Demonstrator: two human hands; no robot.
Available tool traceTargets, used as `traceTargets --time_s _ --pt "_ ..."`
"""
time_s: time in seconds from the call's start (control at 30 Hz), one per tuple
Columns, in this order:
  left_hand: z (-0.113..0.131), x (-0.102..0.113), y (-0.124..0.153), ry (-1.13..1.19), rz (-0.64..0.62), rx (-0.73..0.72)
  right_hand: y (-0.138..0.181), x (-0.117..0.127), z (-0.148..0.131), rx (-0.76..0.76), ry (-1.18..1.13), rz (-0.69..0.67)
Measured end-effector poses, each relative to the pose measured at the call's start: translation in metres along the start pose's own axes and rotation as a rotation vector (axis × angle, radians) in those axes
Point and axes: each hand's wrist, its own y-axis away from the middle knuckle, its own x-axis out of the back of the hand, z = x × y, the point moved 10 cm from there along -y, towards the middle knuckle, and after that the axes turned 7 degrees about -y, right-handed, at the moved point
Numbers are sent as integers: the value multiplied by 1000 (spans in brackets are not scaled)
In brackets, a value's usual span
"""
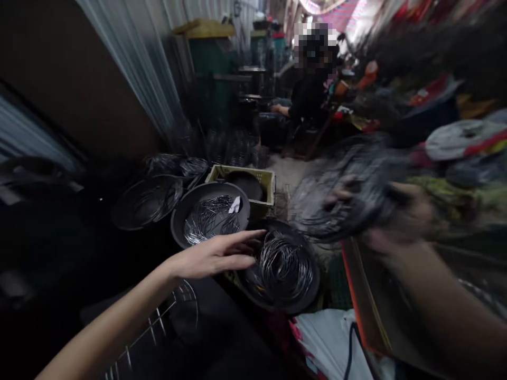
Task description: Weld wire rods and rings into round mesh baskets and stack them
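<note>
Head view: right hand (pixel 412 211) holds a blurred bundle (pixel 352 174) of dark strands, raised right of the basin (pixel 285 306).
Left hand (pixel 224 256): fingers loosely spread, gripping nothing; whether they touch the coil (pixel 297 274) in the basin, cannot tell.
Bundle: probably light, springy, slick, not fragile; loose strands could snag, so a grasp around its gathered side seems best.

The scene is dimly lit from the far end; the right hand (pixel 410 214) and wire (pixel 368 169) are heavily blurred.
</note>
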Motion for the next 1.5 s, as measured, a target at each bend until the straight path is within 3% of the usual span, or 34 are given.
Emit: traceTargets --time_s 0.07,0.17,0.27,0.4,0.53,0.63,0.73,0.9,1.2,1.33,1.5 --pt "-12 25 54 30 160 15 -7 -59 49 -206 51 -124" --pt "-37 45 143 106 356 17 -9 -136 152 -466 153 -266" --pt "-74 55 234 217 547 8 -2 -211 257 -530 275 -412" --pt "-143 61 355 433 900 -16 25 -323 376 -568 338 -642" --pt "-207 41 445 576 1209 59 59 -427 455 -680 57 -668" --pt "-231 25 482 678 1342 67 76 -489 498 -729 -118 -605" --pt "-238 16 504 736 1497 47 88 -536 529 -737 -207 -588" --pt "-240 -1 513 758 1605 29 89 -568 557 -720 -294 -547" --pt "-235 -31 519 787 1686 -17 65 -562 586 -699 -368 -512" --pt "-237 -31 519 812 1721 -51 61 -567 594 -681 -334 -515" --pt "-241 -26 513 832 1679 -85 65 -567 593 -675 -270 -533"
